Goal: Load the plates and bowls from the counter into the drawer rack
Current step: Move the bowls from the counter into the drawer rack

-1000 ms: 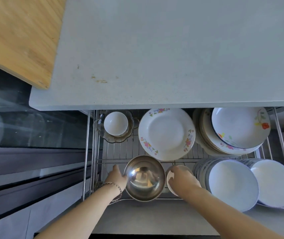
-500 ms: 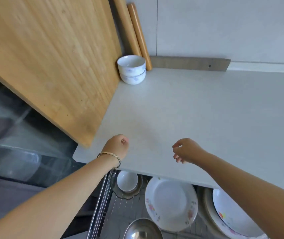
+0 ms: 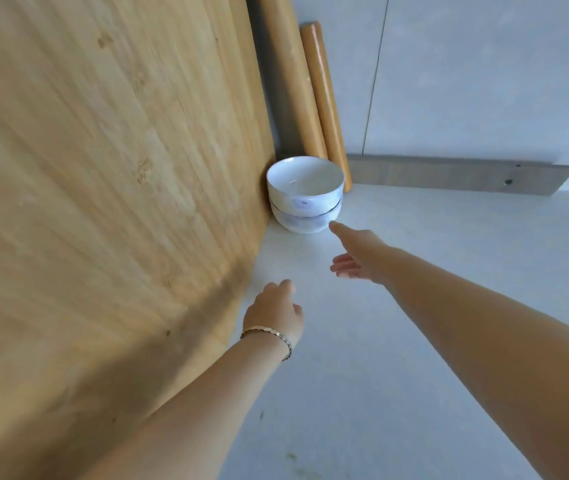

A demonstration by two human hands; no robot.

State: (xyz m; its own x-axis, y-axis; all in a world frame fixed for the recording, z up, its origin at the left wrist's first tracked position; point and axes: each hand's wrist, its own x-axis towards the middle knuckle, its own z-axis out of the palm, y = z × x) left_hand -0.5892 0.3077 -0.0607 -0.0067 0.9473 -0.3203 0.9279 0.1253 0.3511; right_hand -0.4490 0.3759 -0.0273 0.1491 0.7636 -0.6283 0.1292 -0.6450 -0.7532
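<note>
The stack of two small white ceramic bowls with faint blue markings (image 3: 305,195) is set ahead of both hands and slightly to the left of the right hand (image 3: 359,254), in the far corner of the pale grey counter (image 3: 449,271); the stack stands upright, mouths up, one bowl nested in the other, the top one seemingly empty; the right hand is much the nearer, its forefinger held out almost to the lower bowl's right flank, though contact cannot be confirmed; its fingers are spread apart and nothing is held. The left hand (image 3: 274,313), marked by a thin metal bracelet (image 3: 269,336), is kept well short of the bowls, fingers loosely curled on nothing.

Behind and left of the grip, the stack is hemmed in by a large leaning bamboo board (image 3: 103,168), which appears to touch it; two wooden rolling pins (image 3: 324,95) are propped just beyond. A grasp from the right and front is judged the open approach; the stack is likely to be lifted as one, and the upper bowl could shift if tilted.
</note>
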